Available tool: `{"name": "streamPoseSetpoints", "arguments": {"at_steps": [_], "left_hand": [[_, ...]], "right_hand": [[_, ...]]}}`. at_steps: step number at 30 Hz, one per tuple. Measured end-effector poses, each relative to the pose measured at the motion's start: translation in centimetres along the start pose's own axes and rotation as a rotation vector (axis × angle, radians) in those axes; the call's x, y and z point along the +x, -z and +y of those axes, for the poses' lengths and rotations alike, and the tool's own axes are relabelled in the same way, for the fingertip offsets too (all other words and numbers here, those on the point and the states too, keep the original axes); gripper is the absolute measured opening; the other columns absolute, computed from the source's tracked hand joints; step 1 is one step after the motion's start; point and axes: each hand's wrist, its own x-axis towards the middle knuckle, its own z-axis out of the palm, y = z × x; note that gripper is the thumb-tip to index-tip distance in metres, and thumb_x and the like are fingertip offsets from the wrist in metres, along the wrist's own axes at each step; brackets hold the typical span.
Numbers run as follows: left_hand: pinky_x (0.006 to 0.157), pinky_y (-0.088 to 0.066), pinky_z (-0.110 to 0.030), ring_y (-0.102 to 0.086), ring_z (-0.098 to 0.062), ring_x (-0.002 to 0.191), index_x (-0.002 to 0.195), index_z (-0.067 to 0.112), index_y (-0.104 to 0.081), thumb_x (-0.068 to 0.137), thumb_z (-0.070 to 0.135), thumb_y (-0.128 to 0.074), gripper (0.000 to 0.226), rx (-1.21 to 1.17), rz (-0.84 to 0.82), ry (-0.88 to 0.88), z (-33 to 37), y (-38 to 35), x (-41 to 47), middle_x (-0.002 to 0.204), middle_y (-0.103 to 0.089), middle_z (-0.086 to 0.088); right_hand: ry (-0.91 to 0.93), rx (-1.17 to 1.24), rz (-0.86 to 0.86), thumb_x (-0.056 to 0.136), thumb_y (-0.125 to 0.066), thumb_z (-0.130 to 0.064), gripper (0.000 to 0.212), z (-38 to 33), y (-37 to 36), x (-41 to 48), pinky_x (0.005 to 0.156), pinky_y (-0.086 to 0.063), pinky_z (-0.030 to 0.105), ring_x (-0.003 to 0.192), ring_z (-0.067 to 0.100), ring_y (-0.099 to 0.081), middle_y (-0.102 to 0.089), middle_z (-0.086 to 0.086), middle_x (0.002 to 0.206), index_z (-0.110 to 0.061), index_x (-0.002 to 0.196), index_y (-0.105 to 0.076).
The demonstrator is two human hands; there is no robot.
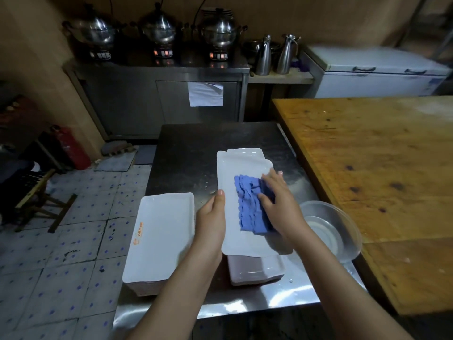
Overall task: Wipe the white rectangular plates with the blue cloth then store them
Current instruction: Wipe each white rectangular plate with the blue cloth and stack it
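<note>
Left hand (210,217) grips plate (230,173) edge, right hand (279,200) presses cloth (247,204).

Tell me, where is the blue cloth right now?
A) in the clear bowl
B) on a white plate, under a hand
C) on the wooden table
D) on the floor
B: the blue cloth lies on the top white plate, under the right hand that presses it, while the left hand holds the plate's edge.
</note>
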Motion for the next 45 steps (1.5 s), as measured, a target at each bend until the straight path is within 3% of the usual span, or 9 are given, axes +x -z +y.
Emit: {"name": "streamPoseSetpoints", "arguments": {"at_steps": [3,6,10,14,19,30,38,41,45], "left_hand": [[0.057,-0.053,-0.025,-0.066,-0.017,0.076,0.092,0.024,-0.06,0.099,0.038,-0.039,0.026,-0.049,0.021,0.008,0.6,0.4,0.1,0.085,-0.067,0.001],[0.047,-0.049,-0.021,-0.063,-0.014,0.071,0.097,0.024,-0.058,0.099,0.041,-0.038,0.026,-0.056,0.068,-0.014,1.2,0.7,0.5,0.083,-0.064,0.002],[0.039,-0.046,-0.012,-0.06,-0.01,0.067,0.087,0.027,-0.056,0.099,0.039,-0.037,0.025,-0.021,0.056,-0.063,1.1,0.5,0.4,0.078,-0.061,0.005],[0.061,-0.055,-0.025,-0.065,-0.015,0.077,0.09,0.027,-0.059,0.099,0.039,-0.037,0.027,0.037,-0.002,-0.032,-0.3,-0.3,-0.1,0.084,-0.066,0.004],[0.087,-0.055,-0.042,-0.069,-0.021,0.09,0.103,0.023,-0.065,0.099,0.041,-0.039,0.032,0.037,0.029,0.025,-2.5,-1.0,0.6,0.095,-0.072,0.0],[0.062,-0.051,-0.026,-0.067,-0.018,0.076,0.092,0.018,-0.067,0.098,0.035,-0.043,0.03,0.025,0.157,0.18,-8.4,-2.1,4.0,0.082,-0.071,0.001],[0.086,-0.054,-0.044,-0.068,-0.026,0.09,0.104,0.016,-0.069,0.095,0.045,-0.044,0.039,0.126,0.186,0.302,-13.1,-0.9,5.9,0.095,-0.073,-0.005],[0.085,-0.055,-0.042,-0.069,-0.025,0.086,0.096,0.023,-0.07,0.094,0.047,-0.044,0.035,0.192,0.213,0.273,-13.8,-0.5,6.7,0.092,-0.073,-0.004],[0.067,-0.047,-0.03,-0.063,-0.025,0.074,0.066,0.021,-0.06,0.094,0.045,-0.04,0.042,0.651,0.269,0.092,-14.4,0.0,7.2,0.073,-0.067,-0.003]], "right_hand": [[-0.119,0.133,0.004,0.093,-0.057,-0.026,0.063,-0.2,0.3,-0.1,0.104,-0.033,0.028,0.137,0.013,-0.031,-0.032,-0.004,0.149,-0.017,0.147,-0.024],[-0.177,0.278,-0.026,0.091,-0.059,-0.026,0.039,0.4,-0.6,-1.5,0.07,-0.042,0.019,0.105,0.015,-0.058,-0.059,-0.005,0.11,-0.016,0.127,-0.047],[-0.189,0.263,0.034,0.091,-0.06,-0.026,0.013,1.0,-0.5,-1.4,0.052,-0.038,0.006,0.072,0.003,-0.055,-0.059,-0.01,0.081,-0.016,0.099,-0.058],[-0.216,0.241,0.138,0.091,-0.059,-0.031,0.019,1.6,0.7,1.0,0.059,-0.04,0.026,0.077,0.018,-0.06,-0.065,0.001,0.082,-0.012,0.088,-0.061],[-0.198,0.299,0.199,0.092,-0.057,-0.024,0.016,2.8,1.3,0.6,0.054,-0.038,0.022,0.069,0.012,-0.057,-0.064,0.0,0.076,-0.014,0.081,-0.063],[-0.53,0.783,-0.122,0.094,-0.055,-0.029,0.022,7.7,3.7,1.7,0.086,-0.049,0.043,0.09,0.028,-0.064,-0.07,0.013,0.098,-0.009,0.094,-0.064],[-0.67,0.94,-0.265,0.093,-0.056,-0.017,0.02,9.9,2.7,1.3,0.058,-0.052,0.029,0.068,0.02,-0.07,-0.074,0.009,0.08,0.0,0.099,-0.064],[-0.704,0.948,-0.28,0.093,-0.057,-0.017,0.02,10.1,2.5,1.4,0.062,-0.052,0.033,0.07,0.022,-0.07,-0.074,0.011,0.081,0.001,0.097,-0.064],[-0.715,0.952,-0.288,0.093,-0.057,-0.016,0.02,10.3,2.1,1.5,0.068,-0.053,0.037,0.073,0.025,-0.07,-0.074,0.012,0.082,0.002,0.098,-0.064]]}}
